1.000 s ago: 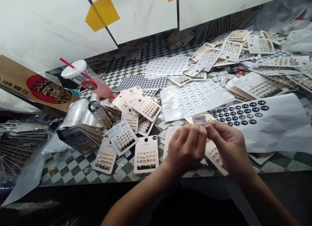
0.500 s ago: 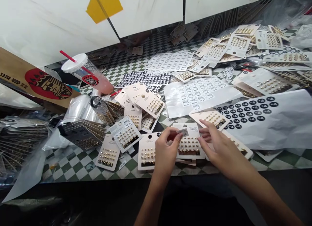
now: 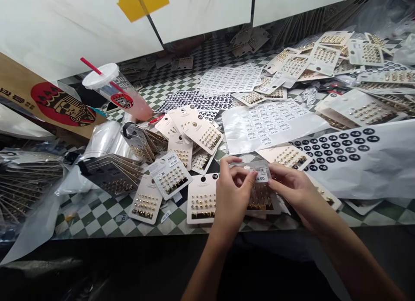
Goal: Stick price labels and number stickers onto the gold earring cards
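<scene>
Earring card [image 3: 262,199] points away, long axis front to back, price label [image 3: 262,175] at far end, gripped by left hand [image 3: 231,192] and right hand [image 3: 296,190].

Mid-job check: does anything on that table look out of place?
Yes, mildly: a small stray label lies on the checkered tablecloth near the front edge, rather than on a card. A drink cup also stands close to jewelry cards. I see no spill.

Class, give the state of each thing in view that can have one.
Bare left hand: gripping white rectangular price label's left edge
Bare right hand: at the label's right edge
Clear plastic cup: lidded, holding pink drink and red straw
White price-label sheet: partly blank
White sheet of round black stickers: partly blank
</scene>
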{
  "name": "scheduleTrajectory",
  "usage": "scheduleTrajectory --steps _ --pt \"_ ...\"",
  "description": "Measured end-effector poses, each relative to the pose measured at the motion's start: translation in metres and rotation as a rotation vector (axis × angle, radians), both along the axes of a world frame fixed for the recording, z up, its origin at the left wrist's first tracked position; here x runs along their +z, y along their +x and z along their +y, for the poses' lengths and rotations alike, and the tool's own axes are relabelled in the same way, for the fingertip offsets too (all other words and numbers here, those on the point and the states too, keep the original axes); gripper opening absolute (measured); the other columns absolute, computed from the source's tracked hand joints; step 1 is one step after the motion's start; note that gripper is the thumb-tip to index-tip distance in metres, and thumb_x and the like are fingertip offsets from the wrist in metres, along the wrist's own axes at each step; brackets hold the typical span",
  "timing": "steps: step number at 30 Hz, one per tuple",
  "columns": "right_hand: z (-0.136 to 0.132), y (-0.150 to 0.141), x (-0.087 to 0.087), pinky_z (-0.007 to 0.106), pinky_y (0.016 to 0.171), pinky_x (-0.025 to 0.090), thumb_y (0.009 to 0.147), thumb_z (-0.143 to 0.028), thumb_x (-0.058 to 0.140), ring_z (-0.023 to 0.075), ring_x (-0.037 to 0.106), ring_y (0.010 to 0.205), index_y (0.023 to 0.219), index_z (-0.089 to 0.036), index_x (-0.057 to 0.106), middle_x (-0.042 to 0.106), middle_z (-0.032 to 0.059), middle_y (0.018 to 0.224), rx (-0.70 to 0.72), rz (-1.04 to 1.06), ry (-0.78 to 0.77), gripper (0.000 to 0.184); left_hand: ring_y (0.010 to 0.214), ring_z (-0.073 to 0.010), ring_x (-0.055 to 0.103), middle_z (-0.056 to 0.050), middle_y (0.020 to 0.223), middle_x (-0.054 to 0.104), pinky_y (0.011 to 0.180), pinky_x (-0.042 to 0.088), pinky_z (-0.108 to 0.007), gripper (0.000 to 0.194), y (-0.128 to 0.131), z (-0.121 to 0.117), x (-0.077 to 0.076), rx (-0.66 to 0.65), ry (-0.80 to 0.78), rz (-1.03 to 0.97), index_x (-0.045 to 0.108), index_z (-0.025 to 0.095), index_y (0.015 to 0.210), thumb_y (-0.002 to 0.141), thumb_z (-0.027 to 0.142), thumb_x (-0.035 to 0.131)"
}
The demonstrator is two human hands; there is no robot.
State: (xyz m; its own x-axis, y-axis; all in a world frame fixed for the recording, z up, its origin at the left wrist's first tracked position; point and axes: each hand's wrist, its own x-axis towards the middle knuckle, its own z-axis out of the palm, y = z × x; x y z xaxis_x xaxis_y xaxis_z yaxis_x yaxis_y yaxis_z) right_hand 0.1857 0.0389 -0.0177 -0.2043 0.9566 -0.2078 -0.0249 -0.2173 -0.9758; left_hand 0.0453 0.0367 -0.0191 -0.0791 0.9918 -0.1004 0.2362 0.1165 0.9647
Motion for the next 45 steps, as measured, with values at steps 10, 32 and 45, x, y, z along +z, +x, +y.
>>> scheduleTrajectory --steps 10,32,45 --pt "-0.003 0.005 -0.002 0.028 0.073 0.049 0.082 -0.028 0.055 0.0198 0.059 0.084 0.094 -0.023 0.069 0.062 0.0038 0.088 0.014 0.050 0.032 0.019 0.057 -0.0097 0.054 0.007 0.066 0.059 0.055 0.039 -0.020 0.028 0.009 -0.001 0.002 -0.007 0.008 0.067 0.040 0.024 0.098 0.082 0.029 0.062" --pt "0.004 -0.010 0.009 0.023 0.063 0.046 0.083 -0.037 0.060 0.0141 0.058 0.074 0.098 -0.022 0.065 0.060 0.0009 0.081 0.263 0.369 -0.207 0.022 0.092 -0.0166 0.052 -0.002 0.087 0.063 0.082 0.047 -0.030 0.019 -0.038 0.007 0.044 -0.339 0.779 0.453 0.061 0.021 0.076 0.083 0.005 0.055" --pt "-0.012 0.008 -0.030 0.050 0.099 0.037 0.088 -0.035 0.049 0.0329 0.039 0.118 0.132 -0.014 0.040 0.053 0.0150 0.124 0.149 -0.903 0.588 0.050 0.095 -0.0307 0.052 -0.011 0.091 0.056 0.080 0.045 -0.048 0.015 -0.087 0.119 0.026 -0.029 0.212 0.917 0.060 0.016 0.096 0.083 0.017 0.052"
